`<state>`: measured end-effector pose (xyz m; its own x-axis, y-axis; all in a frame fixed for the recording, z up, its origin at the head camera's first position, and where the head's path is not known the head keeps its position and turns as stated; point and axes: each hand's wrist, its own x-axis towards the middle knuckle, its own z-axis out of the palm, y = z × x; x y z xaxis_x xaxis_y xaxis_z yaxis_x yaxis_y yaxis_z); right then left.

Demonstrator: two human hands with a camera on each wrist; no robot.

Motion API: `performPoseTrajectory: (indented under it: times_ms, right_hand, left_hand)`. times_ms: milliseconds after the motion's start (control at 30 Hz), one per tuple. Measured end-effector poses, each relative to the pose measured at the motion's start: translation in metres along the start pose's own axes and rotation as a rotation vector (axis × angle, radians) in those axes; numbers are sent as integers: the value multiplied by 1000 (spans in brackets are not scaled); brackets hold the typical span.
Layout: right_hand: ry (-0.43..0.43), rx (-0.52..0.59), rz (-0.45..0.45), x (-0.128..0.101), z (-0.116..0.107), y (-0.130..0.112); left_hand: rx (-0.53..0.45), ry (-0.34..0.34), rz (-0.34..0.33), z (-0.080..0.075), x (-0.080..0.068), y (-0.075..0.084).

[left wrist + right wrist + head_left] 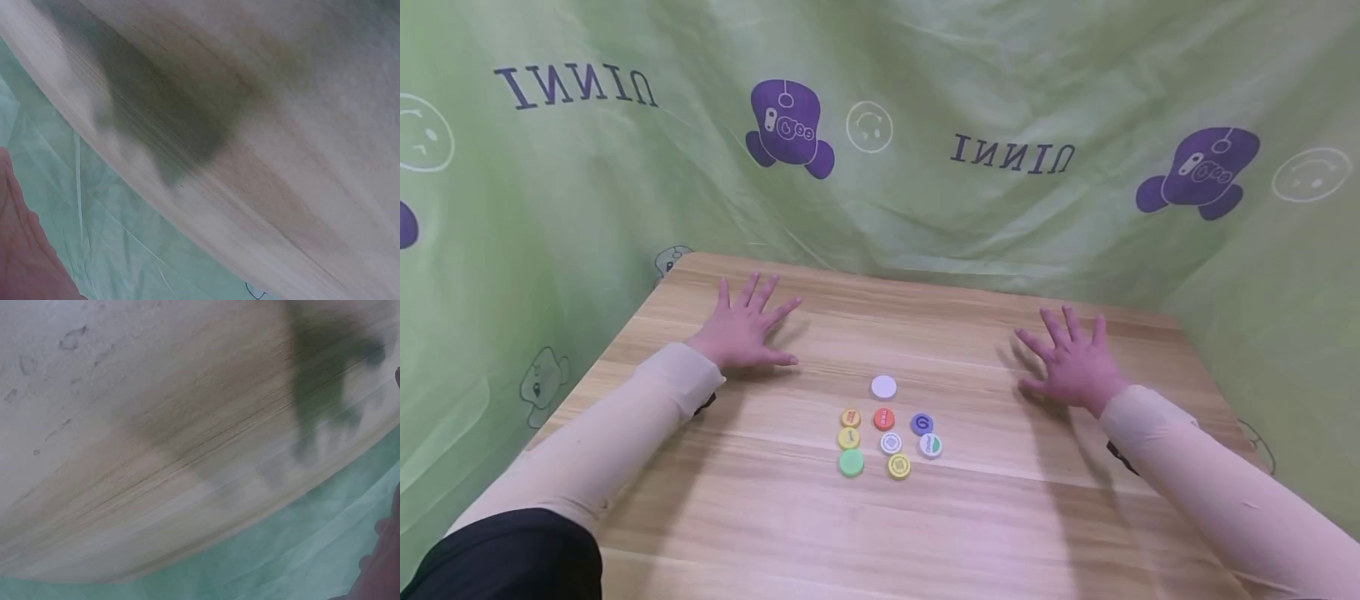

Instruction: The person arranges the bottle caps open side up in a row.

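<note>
Several round bottle caps lie on the wooden table [760, 533], between and nearer than the two hands. A plain white cap [883, 387] is farthest back. Below it are an orange cap [850, 418], a red cap [883, 418] and a blue cap [922, 424]. Closer still lie a green cap [852, 462] and a yellow cap [898, 466]. My left hand [741, 329] is spread over the table's back left, holding nothing. At the back right my right hand [1075, 358] is likewise spread, with nothing in it. Each wrist view catches only part of its hand.
A green curtain [910, 217] with purple cartoon figures hangs behind the table and along its sides. Shadows of the hands and arms fall on the wood. A black sleeve piece [512, 550] shows at the lower left.
</note>
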<state>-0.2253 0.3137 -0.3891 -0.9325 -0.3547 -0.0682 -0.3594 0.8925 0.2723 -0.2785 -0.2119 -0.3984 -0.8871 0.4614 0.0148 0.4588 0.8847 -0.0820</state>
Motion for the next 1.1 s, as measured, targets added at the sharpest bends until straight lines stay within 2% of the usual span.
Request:
performPoseTrajectory:
  times_ms: [67,200,300,467,667,933,1100]
  right_hand:
    - [-8,6,8,1,-1,-2]
    - [-28,105,28,7,-8,-14]
    - [-29,280,35,15,-16,-28]
    - [-42,642,31,30,-28,-49]
    - [-93,937,49,49,-38,-68]
    - [-229,1292,72,63,-44,-93]
    - [-309,1463,44,69,-45,-108]
  left_hand:
    - [-17,-11,-17,0,0,1]
    - [-205,-32,-60,-1,3,9]
    - [-388,-57,-76,-5,7,17]
    - [-643,-122,-85,-10,13,28]
    - [-947,-185,-98,-21,14,45]
    - [-1146,-252,-129,-23,23,69]
    - [-1310,-302,-111,-17,29,80]
